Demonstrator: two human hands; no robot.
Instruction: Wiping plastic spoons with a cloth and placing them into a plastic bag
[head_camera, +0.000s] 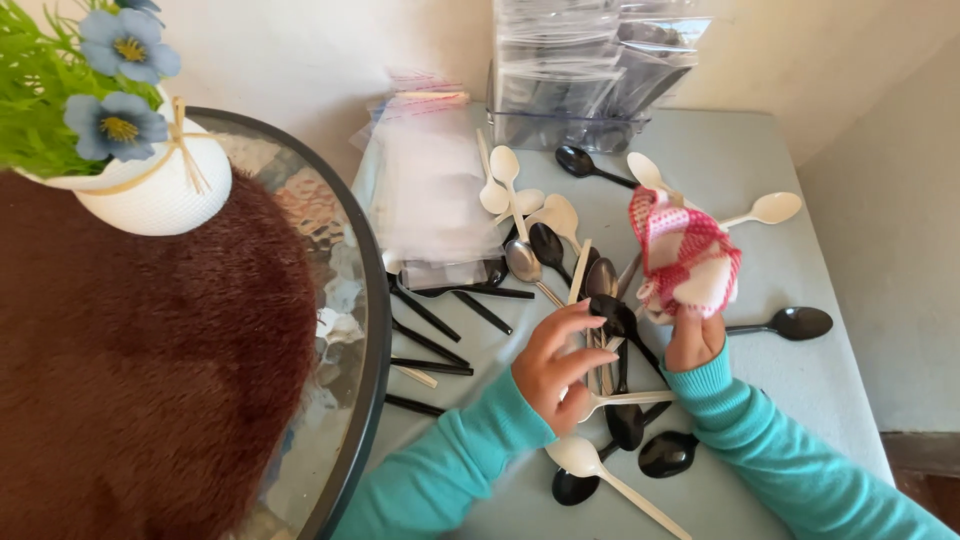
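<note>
Spoons lie on the table, bags behind them, a flower pot far left.

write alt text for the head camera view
A person in teal sleeves reaches the left hand into a heap of black and white plastic spoons on a grey table, while the right hand holds a red-and-white checked cloth.

Grey table, scattered spoons, plastic bags
</note>
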